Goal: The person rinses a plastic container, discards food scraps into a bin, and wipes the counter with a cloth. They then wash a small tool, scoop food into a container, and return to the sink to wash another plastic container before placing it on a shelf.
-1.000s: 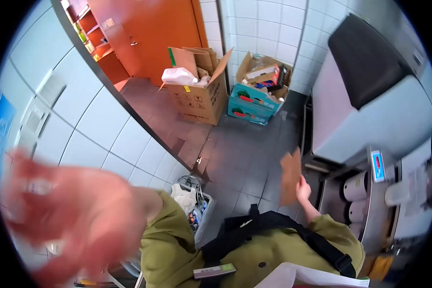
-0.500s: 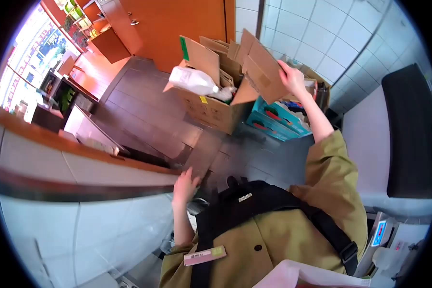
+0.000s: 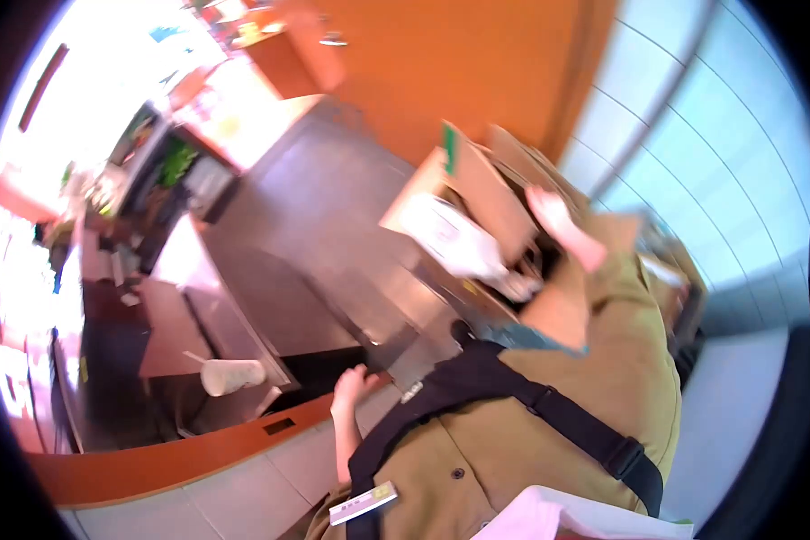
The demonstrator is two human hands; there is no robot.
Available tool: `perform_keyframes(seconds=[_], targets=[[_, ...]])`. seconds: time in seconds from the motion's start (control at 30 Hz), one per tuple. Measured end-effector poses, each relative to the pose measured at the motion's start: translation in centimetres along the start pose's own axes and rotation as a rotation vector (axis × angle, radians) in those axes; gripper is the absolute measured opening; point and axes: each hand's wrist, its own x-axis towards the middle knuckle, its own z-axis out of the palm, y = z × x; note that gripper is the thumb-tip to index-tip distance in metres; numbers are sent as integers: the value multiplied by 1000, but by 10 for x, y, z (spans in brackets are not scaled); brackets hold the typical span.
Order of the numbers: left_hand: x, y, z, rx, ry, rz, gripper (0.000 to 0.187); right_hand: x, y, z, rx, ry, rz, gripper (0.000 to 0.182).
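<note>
A right hand (image 3: pixel 551 212) reaches into an open carton (image 3: pixel 560 308) among cardboard pieces (image 3: pixel 493 202), its grip unclear; the left hand (image 3: pixel 351 389) hangs loosely curled, seemingly unladen; keeping pressure off the white jug (image 3: pixel 448 238) looks wise.

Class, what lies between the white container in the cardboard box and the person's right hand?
In the head view, a cardboard panel with a green strip stands between the white container and the right hand.

Prob. a food/drink shop's back area: tiled wall (image 3: pixel 747 135), cardboard box (image 3: pixel 490 202) & white cup (image 3: pixel 234 376).
</note>
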Motion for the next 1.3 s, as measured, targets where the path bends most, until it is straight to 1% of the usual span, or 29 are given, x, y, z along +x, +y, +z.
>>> perform_keyframes(seconds=[0.03, 0.07, 0.1, 0.13, 0.2, 0.23, 0.27, 0.3, 0.33, 0.37, 0.4, 0.43, 0.47, 0.5, 0.6, 0.67, 0.7, 0.73, 0.77, 0.8, 0.87, 0.93, 0.97, 1.0, 1.07, 1.13, 1.17, 1.27, 1.3], targets=[[-1, -18, -4, -202, 8, 0, 39, -7, 5, 43, 92, 188, -92, 37], [-2, -30, -8, -339, 92, -18, 44, 5, -4, 51, 26, -171, 69, 38], [0, -33, -16, -441, 92, -157, 46, 12, -10, 74, -2, -119, 96, 37], [3, -30, -28, -531, 151, -266, 44, 25, -5, 76, 15, -237, 3, 36], [25, -25, -41, -361, 198, -475, 43, 73, 11, 40, 186, -696, 11, 35], [39, -27, -42, -285, 198, -480, 42, 109, 45, 44, 652, -1125, -23, 30], [56, -23, -59, -297, 90, -476, 44, 130, 73, 33, 1134, -1247, 525, 28], [80, -28, -61, -326, 128, -380, 44, 173, 78, -21, 1184, -1058, 690, 20], [102, -32, -64, -338, 156, -279, 44, 185, 133, 39, 919, -590, 277, 17], [121, -31, -82, -420, 130, -230, 44, 242, 108, -42, 906, -342, 388, 16], [144, -31, -102, -500, 97, -168, 43, 269, 136, -20, 821, -140, 391, 33], [165, -36, -115, -503, 77, -154, 42, 303, 136, -11, 823, 228, 256, 38], [186, -43, -126, -507, 66, -134, 41, 345, 90, -78, 873, 130, 383, 43], [203, -51, -141, -499, 85, -116, 40, 379, 62, -97, 940, 153, 350, 43], [259, -98, -166, -468, 83, -160, 39, 465, -13, -66, 912, -97, 132, 41], [305, -149, -176, -392, -27, -214, 43, 502, -47, 19, 527, 54, -499, 42], [331, -172, -187, -340, -76, -268, 44, 517, -72, 35, 442, -417, -429, 45], [356, -197, -199, -293, -127, -320, 45, 538, -93, 60, 369, -647, -515, 49], [387, -221, -208, -210, -45, -319, 42, 561, -113, 77, 287, -904, -543, 54], [407, -226, -254, -154, -111, -316, 40, 577, -127, 109, 282, -969, -516, 52], [448, -246, -309, -178, 54, -261, 39, 613, -159, 150, 327, -1006, -450, 49], [486, -266, -357, -343, 464, 34, 34, 649, -198, 164, 148, -1006, -448, 46], [502, -273, -387, -570, 435, 97, 35, 660, -215, 185, 152, -923, -428, 43], [516, -283, -418, -786, 416, 172, 36, 670, -230, 198, 325, -808, -393, 35], [550, -318, -448, -774, 395, 165, 38, 686, -257, 249, 706, -816, -299, 29], [583, -365, -451, -519, 412, 25, 39, 719, -289, 256, 501, -1228, -341, 38], [593, -390, -455, -469, 373, -42, 40, 736, -294, 282, 603, -1474, -353, 45], [620, -472, -464, -507, 313, -246, 43, 869, -340, 337, 507, -1599, -551, 48], [626, -499, -475, -511, 246, -352, 43, 913, -359, 363, 358, -1453, -664, 44]])
